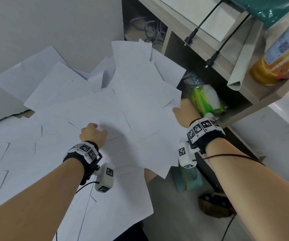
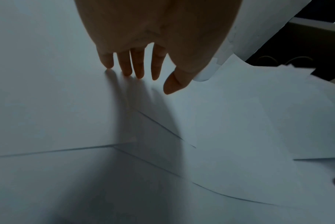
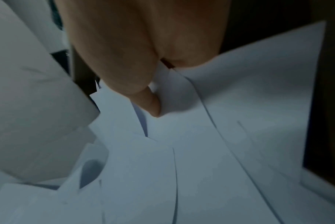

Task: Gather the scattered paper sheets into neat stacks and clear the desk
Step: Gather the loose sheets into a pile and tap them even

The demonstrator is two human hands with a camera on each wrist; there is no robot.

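Sheets (image 1: 95, 108) cover the table, fanned out ahead of both hands. Left hand (image 1: 93, 134), nearer, lies released with fingertips (image 2: 138, 74) on the pile's middle. Right hand (image 1: 183, 110), farther right, pinches the sheets' right edge, thumb (image 3: 153, 106) on top.

Both bare forearms reached forward, each wrist strapped with a black band carrying white marker blocks. Left hand (image 1: 93, 134) palm down, four fingers (image 2: 138, 66) straight and close together, tips touching the loose white paper sheets (image 1: 105, 108), thumb held slightly apart. Right hand (image 1: 183, 110) further forward and to the right, thumb (image 3: 151, 104) pressed on top of the sheets' edge, other fingers hidden beneath; a pinching grip on that edge.
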